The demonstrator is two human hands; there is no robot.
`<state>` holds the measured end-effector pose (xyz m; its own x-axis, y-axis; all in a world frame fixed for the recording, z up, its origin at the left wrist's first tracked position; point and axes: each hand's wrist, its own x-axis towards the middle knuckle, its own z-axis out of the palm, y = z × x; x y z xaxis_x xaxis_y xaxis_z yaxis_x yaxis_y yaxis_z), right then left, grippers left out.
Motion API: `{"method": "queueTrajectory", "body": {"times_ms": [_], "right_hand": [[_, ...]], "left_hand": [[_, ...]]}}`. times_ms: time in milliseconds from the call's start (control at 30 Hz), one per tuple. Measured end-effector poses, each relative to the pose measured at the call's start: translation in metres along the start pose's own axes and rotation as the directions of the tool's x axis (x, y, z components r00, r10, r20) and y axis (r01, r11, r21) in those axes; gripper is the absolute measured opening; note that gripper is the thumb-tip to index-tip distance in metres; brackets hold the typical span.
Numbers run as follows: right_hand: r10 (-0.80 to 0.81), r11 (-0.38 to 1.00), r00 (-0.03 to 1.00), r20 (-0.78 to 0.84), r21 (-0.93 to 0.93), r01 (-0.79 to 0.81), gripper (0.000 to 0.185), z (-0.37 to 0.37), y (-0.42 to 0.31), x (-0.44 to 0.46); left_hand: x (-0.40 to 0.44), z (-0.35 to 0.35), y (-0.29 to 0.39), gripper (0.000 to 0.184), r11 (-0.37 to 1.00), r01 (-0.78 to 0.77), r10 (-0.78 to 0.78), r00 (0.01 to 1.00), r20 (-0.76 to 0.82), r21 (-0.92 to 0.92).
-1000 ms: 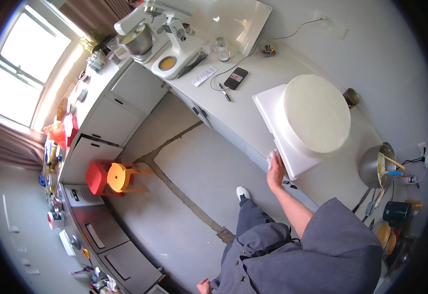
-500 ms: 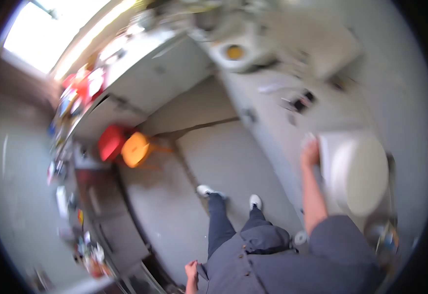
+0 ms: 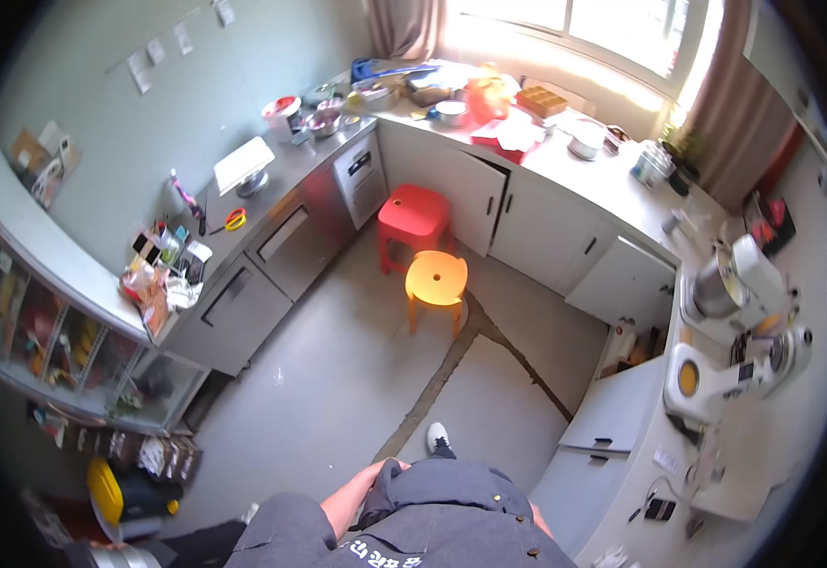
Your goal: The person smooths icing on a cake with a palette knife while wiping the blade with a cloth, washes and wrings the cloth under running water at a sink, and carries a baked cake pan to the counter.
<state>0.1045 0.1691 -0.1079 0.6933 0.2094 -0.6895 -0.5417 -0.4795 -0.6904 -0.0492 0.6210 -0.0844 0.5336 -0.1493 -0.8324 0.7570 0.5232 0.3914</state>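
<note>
My left hand [image 3: 390, 466] is low in front of my body, at the hem of my dark grey shirt [image 3: 451, 492]. Cloth covers part of it, and its fingers do not show clearly enough to tell what they hold or touch. Of my right arm only a sliver of forearm [image 3: 540, 523] appears beside the shirt; the hand itself is hidden. A yellow stool [image 3: 436, 279] stands on the floor ahead of me, close to a red stool [image 3: 415, 216].
Steel counter [image 3: 285, 204] on the left carries a scale [image 3: 245, 166] and yellow-handled scissors [image 3: 234, 220]. On the right are a stand mixer [image 3: 730, 284] and a white kitchen scale [image 3: 690, 381]. A glass-fronted fridge [image 3: 72, 341] and a dark trouser leg [image 3: 200, 546] are at lower left.
My view has swung left, from the right-hand counter toward the window and stools. My right hand, earlier at the counter beside a white round object, is out of sight.
</note>
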Motion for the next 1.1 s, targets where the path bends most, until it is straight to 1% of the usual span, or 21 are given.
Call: {"method": "queueTrajectory", "body": {"times_ms": [67, 100, 167, 200, 233, 300, 333, 367, 400, 500, 600, 667, 700, 767, 800, 833, 867, 900, 967, 1033, 1100], "right_hand": [[0.029, 0.999, 0.998, 0.050, -0.041, -0.027, 0.040, -0.014, -0.025, 0.025], [0.058, 0.998, 0.995, 0.087, -0.043, -0.055, 0.039, 0.000, -0.044, 0.035], [0.115, 0.993, 0.984, 0.136, -0.024, -0.112, 0.038, 0.000, -0.065, 0.059], [0.146, 0.989, 0.978, 0.147, -0.002, -0.148, 0.038, -0.009, -0.064, 0.067], [0.177, 0.983, 0.972, 0.155, 0.019, -0.182, 0.037, -0.021, -0.064, 0.075], [0.239, 0.966, 0.954, 0.182, 0.054, -0.252, 0.037, -0.040, -0.067, 0.089], [0.271, 0.955, 0.941, 0.203, 0.065, -0.290, 0.036, -0.043, -0.073, 0.095], [0.304, 0.942, 0.925, 0.228, 0.073, -0.327, 0.036, 0.045, -0.160, 0.122], [0.336, 0.926, 0.906, 0.256, 0.083, -0.367, 0.035, 0.043, -0.171, 0.131], [0.426, 0.863, 0.840, 0.337, 0.129, -0.489, 0.034, 0.070, -0.232, 0.159], [0.455, 0.803, 0.784, 0.423, 0.186, -0.567, 0.033, 0.084, -0.273, 0.193], [0.300, 0.954, 0.906, 0.297, -0.093, -0.286, 0.030, 0.099, -0.319, 0.214], [0.298, 0.955, 0.907, 0.297, -0.078, -0.287, 0.030, 0.104, -0.331, 0.235], [0.292, 0.766, 0.943, 0.158, -0.629, -0.132, 0.037, 0.120, -0.338, 0.294], [0.291, 0.773, 0.942, 0.165, -0.621, -0.130, 0.037, 0.127, -0.362, 0.295], [0.205, 0.824, 0.955, 0.215, -0.565, -0.050, 0.035, 0.129, -0.401, 0.285], [0.120, 0.864, 0.961, 0.250, -0.503, 0.023, 0.034, 0.130, -0.429, 0.278], [0.127, 0.870, 0.963, 0.236, -0.494, 0.006, 0.034, 0.130, -0.436, 0.282], [0.121, 0.844, 0.980, 0.159, -0.537, -0.017, 0.034, 0.135, -0.448, 0.291], [0.158, 0.832, 0.976, 0.147, -0.553, -0.051, 0.035, 0.135, -0.447, 0.297], [0.176, 0.814, 0.975, 0.137, -0.578, -0.066, 0.036, 0.129, -0.446, 0.305]], "left_hand": [[0.005, -0.011, 0.006, 0.031, 1.000, -0.011, 0.011, 1.000, 0.015, -0.024], [0.048, -0.009, -0.046, 0.031, 0.999, -0.019, 0.020, 1.000, 0.012, -0.044], [0.089, -0.082, -0.069, 0.035, 0.857, -0.320, 0.425, 0.882, 0.203, -0.404], [0.056, -0.065, -0.042, 0.042, 0.940, -0.331, 0.334, 0.942, -0.033, 0.081], [0.053, -0.061, -0.036, 0.042, 0.941, -0.329, 0.331, 0.944, -0.011, 0.085], [0.051, -0.059, -0.034, 0.037, 0.985, -0.120, 0.155, 0.935, -0.318, 0.126], [0.047, -0.054, -0.027, 0.037, 0.986, -0.116, 0.149, 0.939, -0.309, 0.123], [0.041, -0.048, -0.018, 0.040, 0.983, -0.047, 0.115, 0.909, -0.400, 0.176], [0.038, -0.046, -0.007, 0.044, 0.974, 0.031, 0.085, 0.868, -0.490, 0.223], [0.039, -0.048, 0.033, 0.044, 0.944, -0.005, 0.195, 0.814, -0.547, 0.329], [0.053, -0.066, 0.071, 0.041, 0.958, 0.017, 0.174, 0.757, -0.630, 0.286], [0.075, -0.092, 0.073, 0.038, 0.965, 0.014, 0.190, 0.652, -0.734, 0.262], [0.072, -0.098, 0.092, 0.038, 0.961, 0.018, 0.197, 0.653, -0.731, 0.275], [0.055, -0.105, 0.120, 0.035, 0.972, -0.028, 0.205, 0.589, -0.782, 0.233], [0.053, -0.107, 0.138, 0.031, 0.967, -0.047, 0.233, 0.555, -0.799, 0.250], [0.050, -0.110, 0.159, 0.031, 0.965, -0.041, 0.239, 0.557, -0.796, 0.260], [0.039, -0.104, 0.192, 0.030, 0.959, 0.030, 0.230, 0.492, -0.840, 0.280], [0.034, -0.101, 0.216, 0.028, 0.949, 0.102, 0.228, 0.426, -0.876, 0.297], [0.047, -0.127, 0.239, 0.027, 0.918, 0.181, 0.255, 0.409, -0.876, 0.352], [0.044, -0.136, 0.274, 0.030, 0.986, 0.121, 0.055, 0.430, -0.901, 0.118], [0.039, -0.137, 0.308, 0.032, 0.995, 0.078, 0.021, 0.452, -0.892, 0.062]]}}
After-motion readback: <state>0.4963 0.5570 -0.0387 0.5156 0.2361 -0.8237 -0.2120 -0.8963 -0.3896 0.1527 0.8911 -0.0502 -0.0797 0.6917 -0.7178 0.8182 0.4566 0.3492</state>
